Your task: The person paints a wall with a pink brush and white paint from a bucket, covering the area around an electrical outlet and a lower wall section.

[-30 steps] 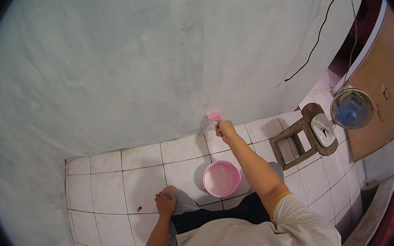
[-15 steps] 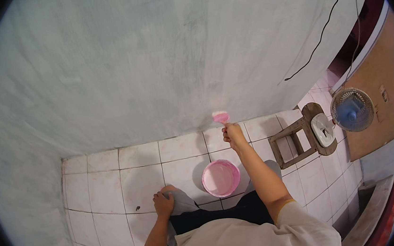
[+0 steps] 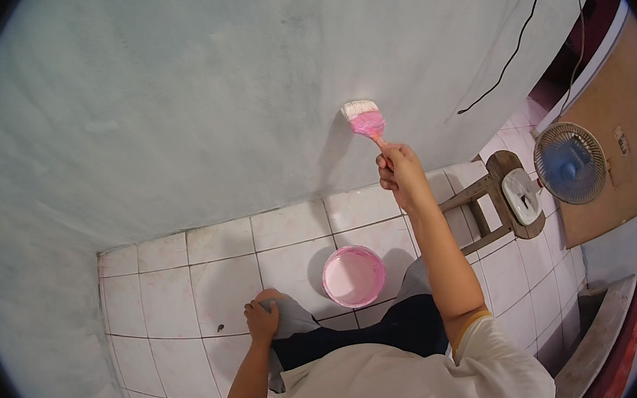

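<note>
My right hand (image 3: 404,175) is closed round the handle of a wide paintbrush (image 3: 369,123), smeared pink, with pale bristles. The bristle tips point up at the pale grey-blue wall (image 3: 212,125) and seem to touch it. Below, on the floor between my knees, stands a round bucket (image 3: 381,279) with a pink-stained rim and pale pink paint inside. My left hand (image 3: 262,320) rests on my left knee, fingers laid over it, holding nothing.
A wooden stool (image 3: 501,168) stands on the right, beside a fan (image 3: 570,163) with a white base. Behind it leans a brown board (image 3: 634,176). A black cable (image 3: 516,47) hangs along the wall. White tiles (image 3: 219,243) cover the floor.
My right hand has raised the brush from near the wall's foot to higher on the wall, slightly rightward. My left hand has stayed on the knee.
</note>
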The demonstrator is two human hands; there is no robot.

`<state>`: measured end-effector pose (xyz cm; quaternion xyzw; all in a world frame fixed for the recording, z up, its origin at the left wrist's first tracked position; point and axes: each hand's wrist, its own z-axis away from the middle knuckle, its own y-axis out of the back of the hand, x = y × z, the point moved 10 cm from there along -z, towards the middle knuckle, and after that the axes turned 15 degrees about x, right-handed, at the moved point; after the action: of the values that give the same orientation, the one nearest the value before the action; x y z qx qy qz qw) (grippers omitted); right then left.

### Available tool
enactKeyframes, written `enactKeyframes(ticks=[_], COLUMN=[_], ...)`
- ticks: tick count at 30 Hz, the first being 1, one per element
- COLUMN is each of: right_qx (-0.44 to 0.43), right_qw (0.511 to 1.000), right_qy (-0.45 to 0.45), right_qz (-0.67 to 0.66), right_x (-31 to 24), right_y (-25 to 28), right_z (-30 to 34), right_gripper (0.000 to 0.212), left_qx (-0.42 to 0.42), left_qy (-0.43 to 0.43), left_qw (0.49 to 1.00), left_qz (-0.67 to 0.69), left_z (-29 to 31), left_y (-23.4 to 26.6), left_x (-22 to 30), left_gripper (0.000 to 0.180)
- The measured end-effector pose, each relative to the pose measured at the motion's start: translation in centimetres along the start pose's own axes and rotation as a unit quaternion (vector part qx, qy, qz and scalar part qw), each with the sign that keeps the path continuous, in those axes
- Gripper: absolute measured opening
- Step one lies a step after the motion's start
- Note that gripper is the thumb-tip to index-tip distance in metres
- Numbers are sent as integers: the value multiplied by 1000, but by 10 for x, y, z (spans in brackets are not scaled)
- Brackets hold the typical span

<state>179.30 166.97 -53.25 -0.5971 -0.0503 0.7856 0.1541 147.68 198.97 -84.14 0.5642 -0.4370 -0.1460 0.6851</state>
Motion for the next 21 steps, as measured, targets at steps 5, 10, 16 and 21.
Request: enactKeyframes(ticks=[5,10,16,21], right_qx=[19,23,-50,-68], right_qw=[998,994,995,988], right_qy=[-53,-108,-9,83], right_qz=[6,-8,-86,-113], right_x=[72,97,-48,-119], right_y=[11,-15,-64,-46], right_z=[-21,-41,7,64], right_gripper=[12,18,11,14], left_qx=[-8,-25,-33,-66], left_qy=[10,14,17,36], left_qw=[1000,1000,999,997], left_qz=[-16,-11,-8,-16], left_z=[-1,0,1,0], left_y=[-1,-2,-6,-13], left_x=[7,9,0,2], left_gripper=[55,59,62,66])
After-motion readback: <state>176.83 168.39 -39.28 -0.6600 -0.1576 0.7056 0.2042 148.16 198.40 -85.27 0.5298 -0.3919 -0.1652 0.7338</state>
